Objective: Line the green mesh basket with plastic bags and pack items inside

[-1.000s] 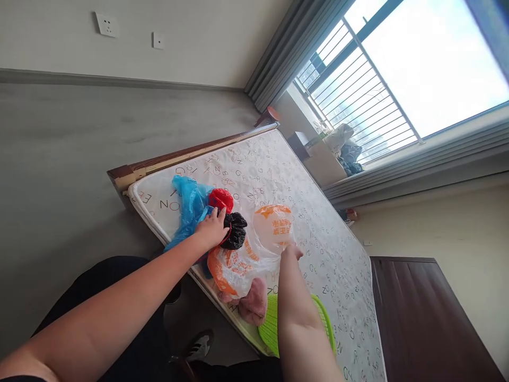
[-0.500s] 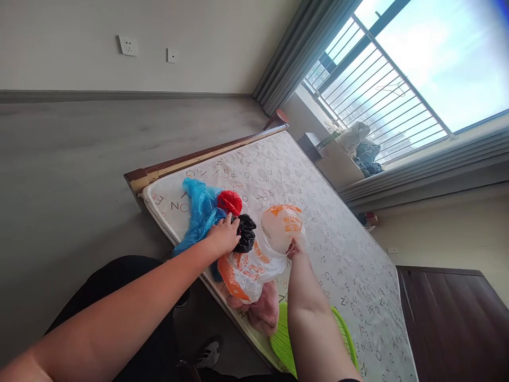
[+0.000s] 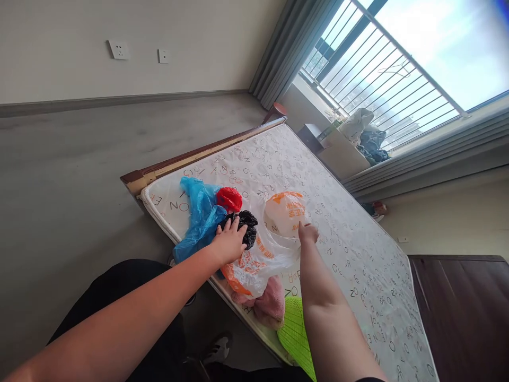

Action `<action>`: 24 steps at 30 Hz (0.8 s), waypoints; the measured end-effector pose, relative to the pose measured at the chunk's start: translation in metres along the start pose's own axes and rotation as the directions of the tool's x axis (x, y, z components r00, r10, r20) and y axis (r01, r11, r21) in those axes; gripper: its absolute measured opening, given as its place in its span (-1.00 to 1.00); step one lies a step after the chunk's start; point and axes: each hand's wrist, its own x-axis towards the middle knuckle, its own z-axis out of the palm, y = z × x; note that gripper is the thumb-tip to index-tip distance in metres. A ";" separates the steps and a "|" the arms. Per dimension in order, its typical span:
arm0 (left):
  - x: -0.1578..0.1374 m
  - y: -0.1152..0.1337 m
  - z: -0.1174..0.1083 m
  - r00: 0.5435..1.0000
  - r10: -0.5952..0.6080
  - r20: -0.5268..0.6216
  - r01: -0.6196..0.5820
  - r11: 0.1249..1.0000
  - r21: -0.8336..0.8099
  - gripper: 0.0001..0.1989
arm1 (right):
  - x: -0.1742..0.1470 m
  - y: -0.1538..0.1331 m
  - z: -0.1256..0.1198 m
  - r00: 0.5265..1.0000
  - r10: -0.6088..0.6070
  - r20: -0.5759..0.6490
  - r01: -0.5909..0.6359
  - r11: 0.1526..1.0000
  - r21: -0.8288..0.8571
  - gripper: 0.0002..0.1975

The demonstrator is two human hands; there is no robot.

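My left hand (image 3: 230, 242) lies with spread fingers on a crumpled black plastic bag (image 3: 249, 229), its palm over a white plastic bag with orange print (image 3: 254, 265). At the far edge of that white bag, my right hand (image 3: 307, 232) is closed on the thin plastic, which stretches between both hands. A blue plastic bag (image 3: 199, 209) spreads to the left, with a bunched red plastic bag (image 3: 229, 199) touching its right side. Under the white bag's near end pokes out a pink cloth (image 3: 271, 305). A bright green mesh basket (image 3: 294, 329) is partly hidden behind my right forearm.
Everything lies on a letter-printed mattress (image 3: 358, 286) in a wooden bed frame (image 3: 199, 151). A dark brown headboard-like panel (image 3: 461, 313) stands at right. Under the window, bags and clothes (image 3: 369, 138) are piled. My shoe (image 3: 218, 347) is beside the bed's near edge.
My right hand has moved a little right and up, drawing the white bag's edge with it. My left hand's fingers have spread wider over the black bag. The view has shifted slightly.
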 end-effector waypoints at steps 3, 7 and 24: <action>0.001 -0.001 -0.001 1.000 0.006 -0.003 -0.006 1.000 0.009 -0.29 | 0.005 0.008 0.035 0.998 0.022 -0.054 -0.030 0.987 -0.156 -0.58; 0.008 0.001 -0.004 1.000 0.013 -0.012 -0.013 1.000 0.022 -0.29 | 0.010 0.017 0.079 0.995 -0.072 0.075 0.102 0.827 -0.552 -0.33; 0.026 0.032 -0.002 0.961 0.138 -0.239 -0.119 0.989 0.091 -0.47 | 0.043 -0.001 -0.171 0.873 0.130 -0.471 -0.020 0.973 0.232 -0.74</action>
